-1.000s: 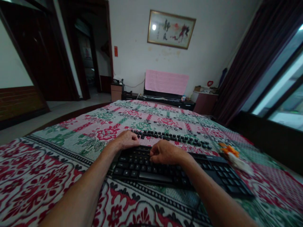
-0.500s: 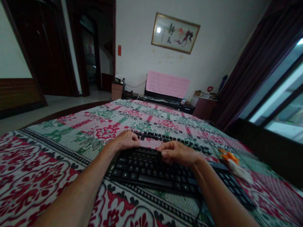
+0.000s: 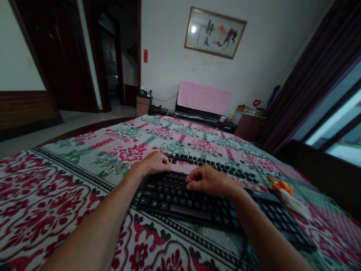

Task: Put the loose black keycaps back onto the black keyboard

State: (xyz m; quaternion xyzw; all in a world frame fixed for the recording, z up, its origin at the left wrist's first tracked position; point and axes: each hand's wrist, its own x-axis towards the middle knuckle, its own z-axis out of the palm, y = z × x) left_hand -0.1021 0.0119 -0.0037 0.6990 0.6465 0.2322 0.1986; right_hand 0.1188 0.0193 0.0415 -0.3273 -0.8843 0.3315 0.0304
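A black keyboard (image 3: 191, 212) lies on the patterned bed cover, its upper left rows showing bare key sockets without caps. My left hand (image 3: 158, 162) is at its far left edge, fingers curled down against the frame. Over the upper middle rows, my right hand (image 3: 204, 180) has its thumb and index finger bent close together; whatever sits between them is hidden. The right forearm covers part of the keyboard. Just past the far edge, several loose black keycaps (image 3: 208, 162) are spread in a long strip.
To the right of the loose caps lies an orange and white object (image 3: 290, 195), blurred. The bed cover (image 3: 84, 184) stretches to a low dark cabinet (image 3: 194, 116) with a pink cloth (image 3: 204, 97) above it. A dark curtain (image 3: 304, 75) hangs at the right.
The view has shifted slightly, so the scene sits further right. My right hand's fingers have moved a little nearer over the upper keys. My left hand stays at the keyboard's edge.
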